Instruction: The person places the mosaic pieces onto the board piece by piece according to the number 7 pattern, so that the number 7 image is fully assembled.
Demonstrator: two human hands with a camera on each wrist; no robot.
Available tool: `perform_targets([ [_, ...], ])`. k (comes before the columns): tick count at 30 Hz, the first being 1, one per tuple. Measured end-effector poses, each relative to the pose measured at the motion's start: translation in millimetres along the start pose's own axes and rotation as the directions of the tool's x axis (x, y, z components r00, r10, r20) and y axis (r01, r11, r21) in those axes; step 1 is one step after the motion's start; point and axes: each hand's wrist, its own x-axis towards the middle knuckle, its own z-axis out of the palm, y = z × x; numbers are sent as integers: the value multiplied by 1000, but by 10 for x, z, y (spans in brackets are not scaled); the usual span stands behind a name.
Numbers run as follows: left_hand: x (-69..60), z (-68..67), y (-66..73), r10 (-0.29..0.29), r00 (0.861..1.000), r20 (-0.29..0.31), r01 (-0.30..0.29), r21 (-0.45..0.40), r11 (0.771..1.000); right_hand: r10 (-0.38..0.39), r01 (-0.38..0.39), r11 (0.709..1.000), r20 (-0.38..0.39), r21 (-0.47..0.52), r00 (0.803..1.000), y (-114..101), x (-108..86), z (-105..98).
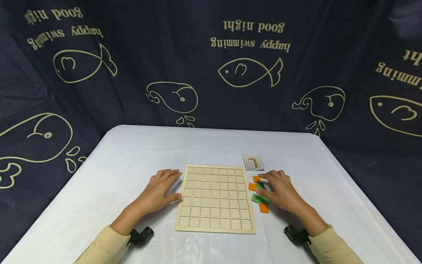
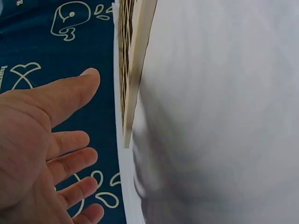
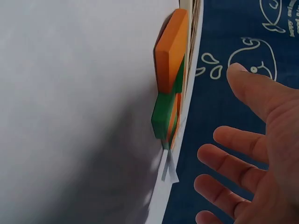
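Observation:
A square wooden grid board [image 1: 215, 231] lies flat on the white table between the two hands. My left hand [image 1: 159, 192] is beside the board's left edge, its fingers loosely extended and holding nothing; the left wrist view shows this hand [image 2: 51, 144] with thumb and fingers apart. My right hand [image 1: 280, 190] hovers over a small group of tiles, partly hiding them. An orange tile [image 1: 264, 208], a green tile [image 1: 255, 198] and several others lie there. In the right wrist view, the hand [image 3: 261, 149] has spread fingers, with nothing between them.
A small card [image 1: 253, 162] printed with a coloured grid pattern lies beyond the tiles, near the board's far right corner. The white table [image 1: 158, 146] ends at a dark blue curtain [image 1: 204, 106] with fish and whale drawings. Black straps [image 1: 141, 236] sit at both wrists.

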Motion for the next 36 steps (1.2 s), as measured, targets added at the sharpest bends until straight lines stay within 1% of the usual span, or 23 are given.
perform_targets([
  [3,-4,11,1,19,1000,-5,-19,-20,1000,-13,13,1000,6,15,1000,-14,18,17],
  [7,-5,27,-7,28,1000,0,-28,-58,998,-23,23,999,8,29,1000,-34,34,40],
  [12,-2,46,-30,41,999,20,-39,-102,994,-29,29,999,9,35,1000,-54,48,52],
  [19,6,66,-65,40,997,61,-28,-180,983,-32,31,999,13,30,999,-67,60,65],
  [26,23,96,-93,53,993,102,-27,-240,970,-19,18,999,20,27,1000,-70,83,78],
  [36,25,110,-106,60,985,163,-10,-295,956,11,-12,1000,33,14,999,-49,118,102],
])
